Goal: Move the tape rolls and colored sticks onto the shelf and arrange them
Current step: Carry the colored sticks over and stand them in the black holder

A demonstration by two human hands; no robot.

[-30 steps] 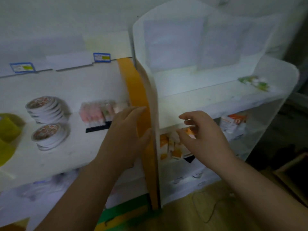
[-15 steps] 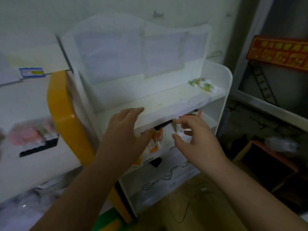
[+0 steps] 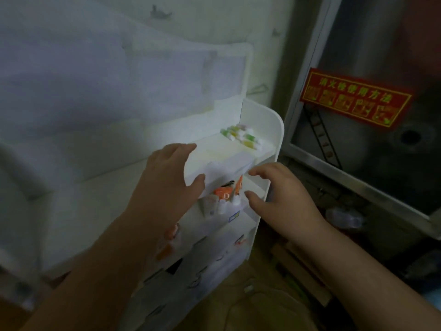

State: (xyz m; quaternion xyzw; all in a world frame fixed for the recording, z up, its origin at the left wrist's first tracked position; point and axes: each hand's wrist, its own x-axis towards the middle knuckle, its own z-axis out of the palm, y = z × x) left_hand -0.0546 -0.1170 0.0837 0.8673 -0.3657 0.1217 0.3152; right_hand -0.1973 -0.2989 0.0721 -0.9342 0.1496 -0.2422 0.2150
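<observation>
Both hands were empty. The left hand (image 3: 167, 177) was spread wide, fingers straight, with the thumb at or just before the front edge of the white shelf (image 3: 260, 149); whether it touched could not be told. The right hand (image 3: 281, 197) was held at its 3 o'clock, fingers loosely curved and apart, at the mouth of the tier below. The posture appeared to be a reach toward the unit, not a carry. The colored sticks (image 3: 241, 136), green and white, lay in a small heap on the upper tier at 1 o'clock from the left hand, near the rounded side panel. No tape rolls were in view. Orange-labelled packets (image 3: 226, 189) stood between the hands on the lower tier and could obstruct placement there. A red notice (image 3: 355, 99) hung at 2 o'clock, well apart.
</observation>
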